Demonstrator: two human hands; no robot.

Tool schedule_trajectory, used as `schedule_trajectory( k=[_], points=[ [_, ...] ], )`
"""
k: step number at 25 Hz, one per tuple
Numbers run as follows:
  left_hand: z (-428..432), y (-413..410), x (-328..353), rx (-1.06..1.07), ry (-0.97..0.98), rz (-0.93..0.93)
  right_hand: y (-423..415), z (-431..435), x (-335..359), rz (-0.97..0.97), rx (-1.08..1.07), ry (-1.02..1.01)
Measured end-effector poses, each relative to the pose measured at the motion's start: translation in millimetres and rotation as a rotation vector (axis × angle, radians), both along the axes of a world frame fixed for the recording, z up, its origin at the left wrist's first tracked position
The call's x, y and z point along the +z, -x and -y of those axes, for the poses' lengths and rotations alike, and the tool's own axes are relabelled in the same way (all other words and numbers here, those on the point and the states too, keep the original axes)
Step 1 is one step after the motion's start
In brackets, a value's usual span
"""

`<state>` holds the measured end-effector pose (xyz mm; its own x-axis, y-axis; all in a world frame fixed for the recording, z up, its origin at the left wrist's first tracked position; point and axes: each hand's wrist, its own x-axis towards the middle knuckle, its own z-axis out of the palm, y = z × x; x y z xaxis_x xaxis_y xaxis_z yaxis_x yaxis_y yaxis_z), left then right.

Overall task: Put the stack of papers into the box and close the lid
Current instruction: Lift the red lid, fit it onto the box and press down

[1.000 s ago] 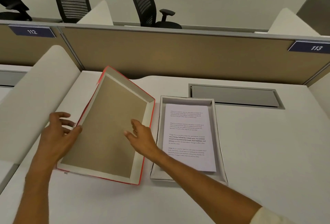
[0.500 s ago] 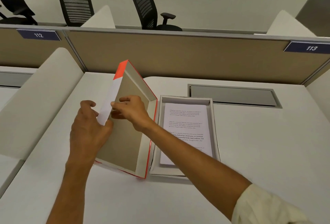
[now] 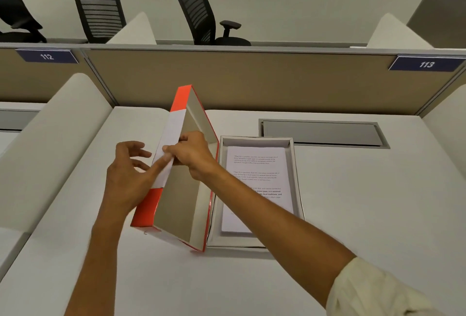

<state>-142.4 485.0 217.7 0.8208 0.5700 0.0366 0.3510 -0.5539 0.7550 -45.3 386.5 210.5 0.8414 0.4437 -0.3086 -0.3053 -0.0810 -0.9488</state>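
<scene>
The white box [image 3: 297, 179] lies open on the desk with the stack of printed papers [image 3: 254, 164] flat inside it. To its left the orange-and-white lid [image 3: 181, 197] stands on edge, nearly upright, its brown inside facing the box. My right hand [image 3: 194, 154] pinches the lid's raised long wall from the inside, the forearm crossing over the box. My left hand [image 3: 126, 177] rests against the outside of that wall, its thumb on the white band and the other fingers spread.
A curved white divider [image 3: 48, 144] rises at the left. A tan partition [image 3: 252, 81] with tags 112 and 113 closes off the back. A grey cable flap [image 3: 322, 134] sits behind the box. Black chairs stand beyond.
The lid lay flat and tilted on the desk a second ago. Both hands have tipped it up onto its right long edge, and it now stands steeper than half a second ago.
</scene>
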Motion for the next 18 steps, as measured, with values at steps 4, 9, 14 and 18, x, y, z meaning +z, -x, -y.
schedule_trajectory(
  k=[4, 9, 14, 18],
  points=[
    [-18, -13, -31, -0.005, 0.429, -0.03, -8, 26, 9, -0.1, -0.016, -0.119],
    [-26, -28, -109, -0.021, 0.77, -0.323, -13, 65, 19, -0.203, -0.033, -0.219],
    [-3, -33, -140, -0.066, 1.092, -0.27, -27, 130, 22, -0.239, -0.042, -0.341],
    [28, -45, -125, -0.09, 1.016, -0.165, -40, 192, 13, -0.183, -0.072, -0.292]
  ],
)
